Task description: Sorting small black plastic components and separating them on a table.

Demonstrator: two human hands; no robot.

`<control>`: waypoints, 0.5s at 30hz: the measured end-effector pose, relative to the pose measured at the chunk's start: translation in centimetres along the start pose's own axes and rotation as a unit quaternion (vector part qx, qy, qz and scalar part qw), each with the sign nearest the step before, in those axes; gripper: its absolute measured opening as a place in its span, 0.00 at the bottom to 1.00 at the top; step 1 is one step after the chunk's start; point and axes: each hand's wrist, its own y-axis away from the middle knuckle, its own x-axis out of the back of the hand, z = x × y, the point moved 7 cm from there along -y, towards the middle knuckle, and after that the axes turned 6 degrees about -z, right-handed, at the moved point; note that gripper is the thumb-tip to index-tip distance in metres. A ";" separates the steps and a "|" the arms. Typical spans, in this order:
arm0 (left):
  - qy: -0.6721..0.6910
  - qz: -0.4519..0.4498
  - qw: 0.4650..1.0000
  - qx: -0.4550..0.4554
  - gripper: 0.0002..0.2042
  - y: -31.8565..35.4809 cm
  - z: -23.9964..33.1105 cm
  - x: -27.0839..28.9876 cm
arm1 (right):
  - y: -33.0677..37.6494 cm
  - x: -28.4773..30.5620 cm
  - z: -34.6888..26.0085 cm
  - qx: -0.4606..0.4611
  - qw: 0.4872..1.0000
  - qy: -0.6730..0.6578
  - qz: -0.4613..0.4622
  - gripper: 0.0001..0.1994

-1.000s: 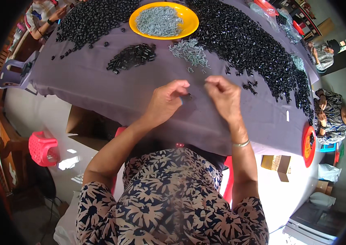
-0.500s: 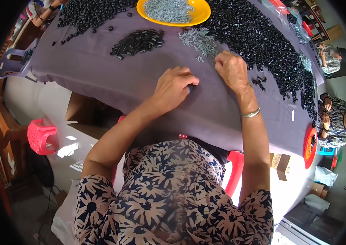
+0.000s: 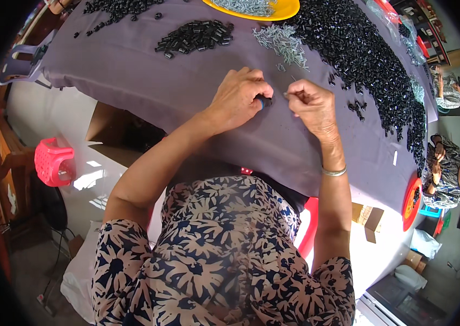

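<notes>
My left hand [image 3: 238,96] is above the purple cloth, its fingers closed round a small black plastic piece [image 3: 268,101]. A bit of blue shows beside the piece; whether it is on the finger or the piece I cannot tell. Just to the right, my right hand [image 3: 315,107] pinches a small silver pin [image 3: 286,95], mostly hidden by the fingertips. The two hands are a short gap apart. Beyond them lies a loose pile of silver pins [image 3: 281,43]. A heap of black cylindrical pieces [image 3: 194,38] is farther left.
A yellow plate [image 3: 290,11] of silver pins stands at the far edge. Black parts [image 3: 371,65] spread widely along the right, and round black parts [image 3: 118,10] lie far left. A red-rimmed dish [image 3: 408,212] is at the right edge. Other people [image 3: 444,168] sit beyond it.
Both hands have shifted slightly right in the picture. My right hand has drawn back from the silver pile, and its pinched fingers now face the left hand. The view has tilted a little.
</notes>
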 end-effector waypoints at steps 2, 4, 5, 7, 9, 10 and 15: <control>0.003 0.004 1.000 -0.006 0.14 -0.2 0.1 -0.1 | 0.4 -0.6 0.1 -0.012 1.000 -0.018 -0.015 0.06; 0.002 -0.005 1.000 -0.002 0.14 -0.3 0.1 -0.3 | 0.4 -1.1 -0.2 0.013 0.999 -0.042 -0.025 0.05; 0.001 -0.004 1.000 -0.002 0.14 -0.2 0.1 -0.3 | 0.3 -1.3 -0.5 0.014 0.999 -0.042 -0.026 0.05; 0.009 0.001 1.000 -0.005 0.14 -0.2 0.0 -0.4 | 0.2 -1.2 -1.7 0.049 0.999 0.005 -0.006 0.06; 0.009 0.004 1.000 -0.005 0.13 -0.2 0.1 -0.3 | 0.2 -1.2 -2.6 0.068 0.997 0.043 -0.009 0.06; 0.008 0.005 1.000 -0.004 0.13 -0.1 0.1 -0.2 | 0.3 -1.3 -3.2 0.086 0.993 0.080 -0.012 0.06; 0.010 0.006 1.000 -0.003 0.13 0.0 0.0 -0.2 | 0.2 -1.6 -4.8 0.105 0.987 0.121 -0.018 0.06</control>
